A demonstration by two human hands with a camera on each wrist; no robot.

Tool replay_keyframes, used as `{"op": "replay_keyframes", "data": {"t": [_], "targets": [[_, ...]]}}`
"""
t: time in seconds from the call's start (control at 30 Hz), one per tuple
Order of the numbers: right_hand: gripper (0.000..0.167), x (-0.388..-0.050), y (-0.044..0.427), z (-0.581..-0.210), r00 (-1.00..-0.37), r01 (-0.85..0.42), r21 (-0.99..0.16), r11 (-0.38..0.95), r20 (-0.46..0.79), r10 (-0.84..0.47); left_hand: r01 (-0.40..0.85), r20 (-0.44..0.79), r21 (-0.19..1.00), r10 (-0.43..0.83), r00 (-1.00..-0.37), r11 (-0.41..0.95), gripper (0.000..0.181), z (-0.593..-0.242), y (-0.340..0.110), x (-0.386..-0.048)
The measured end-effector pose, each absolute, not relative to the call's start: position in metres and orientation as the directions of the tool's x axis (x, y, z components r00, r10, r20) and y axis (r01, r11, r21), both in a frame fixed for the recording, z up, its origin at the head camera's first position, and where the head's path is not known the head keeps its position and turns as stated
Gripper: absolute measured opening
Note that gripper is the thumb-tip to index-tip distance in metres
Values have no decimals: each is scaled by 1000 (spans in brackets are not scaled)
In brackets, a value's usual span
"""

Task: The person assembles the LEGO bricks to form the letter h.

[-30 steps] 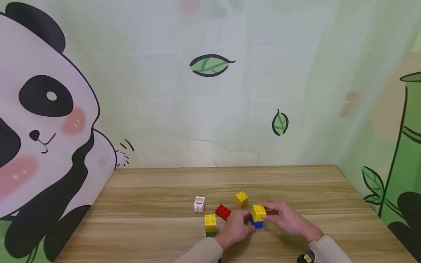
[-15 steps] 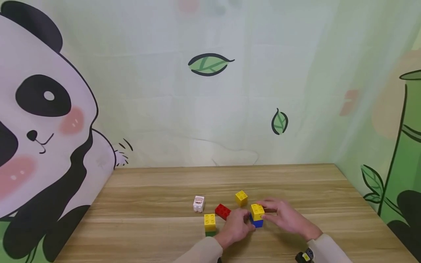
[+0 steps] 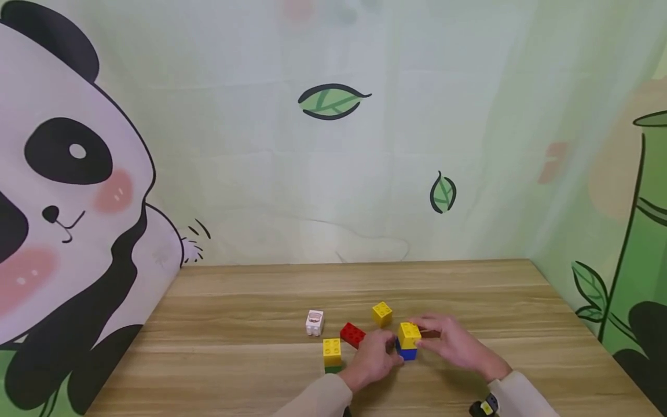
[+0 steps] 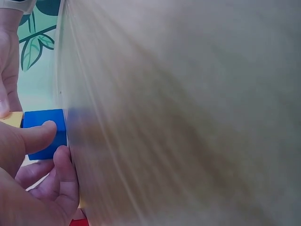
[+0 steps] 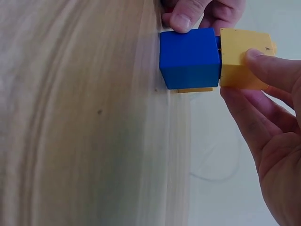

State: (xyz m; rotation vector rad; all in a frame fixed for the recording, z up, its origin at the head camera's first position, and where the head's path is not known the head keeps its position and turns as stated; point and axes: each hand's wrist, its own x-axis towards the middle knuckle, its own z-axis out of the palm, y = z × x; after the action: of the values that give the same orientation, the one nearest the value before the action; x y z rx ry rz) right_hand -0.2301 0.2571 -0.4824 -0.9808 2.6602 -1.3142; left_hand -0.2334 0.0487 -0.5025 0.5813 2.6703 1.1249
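Note:
A blue toy brick (image 3: 407,352) sits on the table, and my left hand (image 3: 373,356) holds it from the left, thumb on its near side in the left wrist view. On top of it is a yellow brick (image 3: 409,335), pinched between the thumb and fingers of my right hand (image 3: 458,346). A thin gap with a bit of blue stud shows between the blue brick (image 5: 190,56) and the yellow brick (image 5: 242,59) in the right wrist view, so the two are not fully pressed together.
Left of my left hand stands a yellow brick (image 3: 332,351) on a green brick (image 3: 333,369). A red brick (image 3: 352,335) lies just behind that hand. Farther back are a white printed brick (image 3: 315,322) and another yellow brick (image 3: 382,314). A panda-print cloth (image 3: 250,174) hangs behind the wooden table (image 3: 234,324).
The yellow brick in my right hand has shifted very slightly on the blue one. Both hands keep their grip, and the other bricks stay in place.

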Motion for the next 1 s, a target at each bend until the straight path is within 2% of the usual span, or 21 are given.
{"op": "replay_keyframes", "data": {"t": [0.3,0.57,1.0], "targets": [[42,-226,258,-481,-802,-578,-578,576,273,-532,291,-43,707,450,-892,645,29,-502,47,-232],[42,-223,256,-475,-820,-548,-565,617,215,-531,289,-56,686,445,-894,667,29,-500,49,-231],[38,-226,252,-482,-799,-581,-574,577,264,-541,301,-34,688,443,-896,660,27,-503,48,-233]]}}
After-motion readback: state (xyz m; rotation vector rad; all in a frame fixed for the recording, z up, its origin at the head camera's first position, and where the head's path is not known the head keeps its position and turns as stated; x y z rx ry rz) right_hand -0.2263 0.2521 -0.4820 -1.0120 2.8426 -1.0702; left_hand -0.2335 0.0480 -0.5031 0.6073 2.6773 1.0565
